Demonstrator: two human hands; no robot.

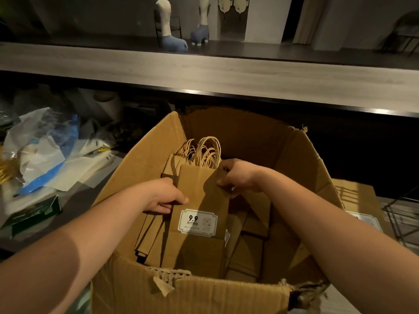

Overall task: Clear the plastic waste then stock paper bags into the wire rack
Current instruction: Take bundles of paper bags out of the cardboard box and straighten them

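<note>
A stack of flat brown paper bags [199, 196] with twine handles and a white label stands tilted inside an open cardboard box [140, 164]. My left hand [163, 198] grips the stack's left edge. My right hand [238, 175] grips its upper right corner. More flat bags lie in the box bottom [249, 250]. Crumpled clear and blue plastic waste [43, 150] lies on the counter to the left. Part of a black wire rack [401, 214] shows at the right edge, with a brown labelled bag [360, 200] beside it.
A long wooden counter ledge [204, 71] runs across above the box. Two blue and white figurines [172, 30] stand beyond it. A green box [31, 214] lies at the left. The cardboard box's front edge [172, 282] is torn.
</note>
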